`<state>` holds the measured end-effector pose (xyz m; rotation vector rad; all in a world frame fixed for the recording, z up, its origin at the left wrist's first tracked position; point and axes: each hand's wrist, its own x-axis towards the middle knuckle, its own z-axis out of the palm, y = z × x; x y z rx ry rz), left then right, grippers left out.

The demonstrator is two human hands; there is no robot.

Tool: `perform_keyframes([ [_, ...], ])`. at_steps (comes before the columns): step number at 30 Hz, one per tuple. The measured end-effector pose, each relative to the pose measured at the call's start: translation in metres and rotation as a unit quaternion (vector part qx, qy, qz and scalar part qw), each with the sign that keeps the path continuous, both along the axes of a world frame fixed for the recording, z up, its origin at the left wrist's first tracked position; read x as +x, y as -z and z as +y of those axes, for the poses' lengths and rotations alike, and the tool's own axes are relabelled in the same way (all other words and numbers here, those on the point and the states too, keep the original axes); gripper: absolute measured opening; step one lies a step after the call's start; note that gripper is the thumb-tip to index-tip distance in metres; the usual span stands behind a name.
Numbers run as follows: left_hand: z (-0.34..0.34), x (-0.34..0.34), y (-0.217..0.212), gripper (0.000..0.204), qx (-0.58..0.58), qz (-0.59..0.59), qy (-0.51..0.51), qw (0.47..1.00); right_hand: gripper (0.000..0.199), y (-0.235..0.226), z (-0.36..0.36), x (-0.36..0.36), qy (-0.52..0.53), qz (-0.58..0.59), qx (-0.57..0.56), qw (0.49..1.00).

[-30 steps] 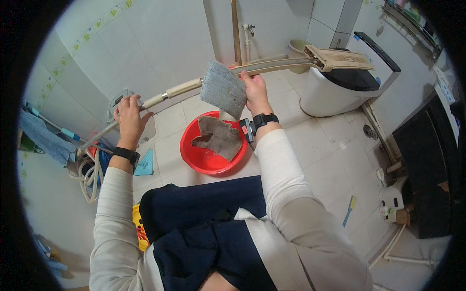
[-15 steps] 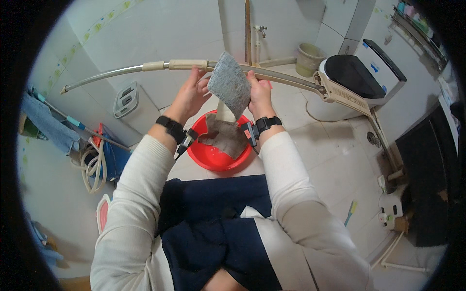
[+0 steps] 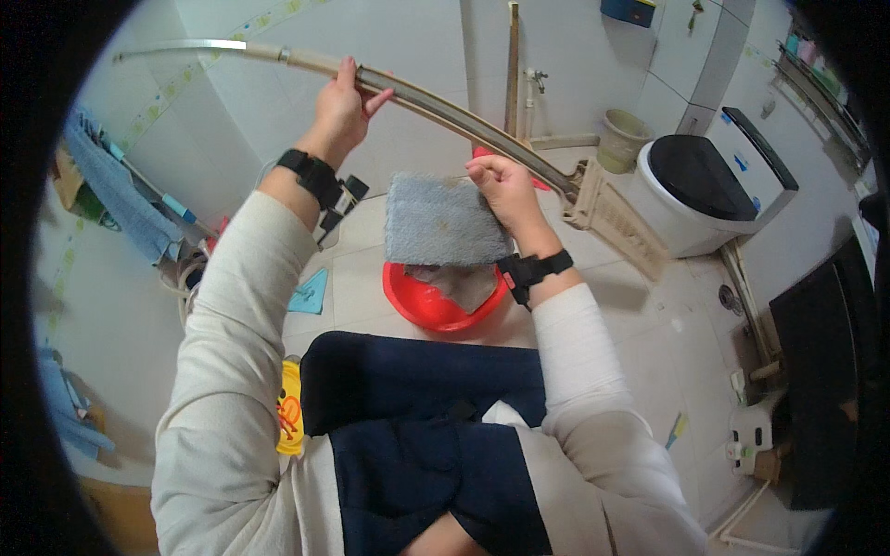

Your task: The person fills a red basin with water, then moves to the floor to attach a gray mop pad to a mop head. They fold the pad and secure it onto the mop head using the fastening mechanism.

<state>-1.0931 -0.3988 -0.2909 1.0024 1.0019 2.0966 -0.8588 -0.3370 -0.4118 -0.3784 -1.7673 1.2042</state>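
Both hands (image 3: 343, 109) (image 3: 508, 193) hold: left the pole (image 3: 443, 112), right apparently the pad (image 3: 440, 222)

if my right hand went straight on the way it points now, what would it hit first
Probably the mop pole, which slants across just ahead of the right hand in this view; depth is unclear, so it might pass underneath instead.

Pale light falls fairly evenly, leaving soft shadow on the floor (image 3: 640, 361). The pole (image 3: 426, 104) glints at its metal end (image 3: 199, 44); its slotted head (image 3: 616, 221) blurs. Straight edges bow toward a black rounded rim.
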Motion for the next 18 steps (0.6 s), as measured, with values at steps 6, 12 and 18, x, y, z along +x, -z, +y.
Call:
perform_keyframes([
  [6,-0.015,-0.016,-0.054,0.039,-0.005,0.158,-0.019,0.987,0.040,-0.028,-0.008,0.034,-0.102,0.039,-0.064,0.992],
  [12,-0.025,-0.012,-0.106,0.038,-0.021,0.211,-0.099,0.972,0.021,-0.029,0.026,0.063,0.031,0.136,-0.080,0.987],
  [18,-0.050,-0.005,-0.169,0.037,0.005,0.276,-0.114,0.954,0.018,-0.027,0.043,0.080,0.084,0.109,-0.036,0.990],
])
